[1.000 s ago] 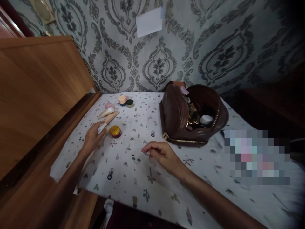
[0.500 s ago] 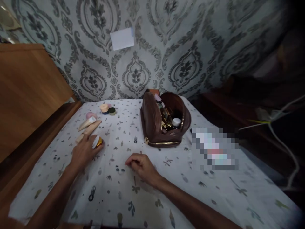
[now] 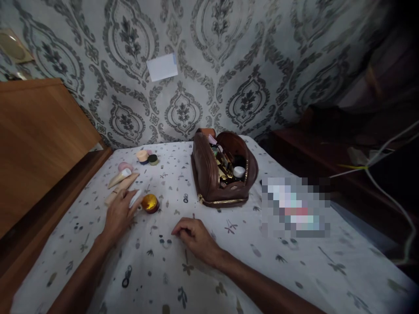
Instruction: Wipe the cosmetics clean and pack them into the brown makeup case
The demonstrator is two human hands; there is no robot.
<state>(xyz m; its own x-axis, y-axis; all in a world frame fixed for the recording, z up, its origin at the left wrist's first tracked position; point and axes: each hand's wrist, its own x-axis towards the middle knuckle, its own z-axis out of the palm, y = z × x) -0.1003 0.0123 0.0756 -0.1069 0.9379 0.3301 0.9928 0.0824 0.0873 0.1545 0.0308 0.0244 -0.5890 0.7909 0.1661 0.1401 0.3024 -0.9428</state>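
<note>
My left hand [image 3: 118, 214] is at the left of the cloth, its thumb and fingers closed around a small white object [image 3: 135, 198] whose kind I cannot make out. Just right of those fingertips stands a round jar with a shiny gold top [image 3: 150, 203]. Beyond the hand lie a beige tube with a white cap [image 3: 119, 178] and another slim beige tube [image 3: 130, 179], partly covered by the fingers. My right hand [image 3: 195, 237] rests on the cloth, fingers loosely curled with nothing visible in them. Past it, a brown makeup bag [image 3: 206, 174] is unzipped, filled with cosmetics and a white-lidded jar [image 3: 238, 172].
A peach-topped jar [image 3: 142, 157], a dark green-lidded jar [image 3: 153, 160] and a pink item [image 3: 125, 167] sit at the back left. A blurred-out item [image 3: 294, 207] lies right of the bag. A wooden panel [image 3: 42, 144] borders the left; cables [image 3: 386, 174] hang at right.
The gold-topped jar, earlier against my left hand, now stands apart to its right. My left hand keeps the white object. The view has tilted slightly up; my right hand is about where it was.
</note>
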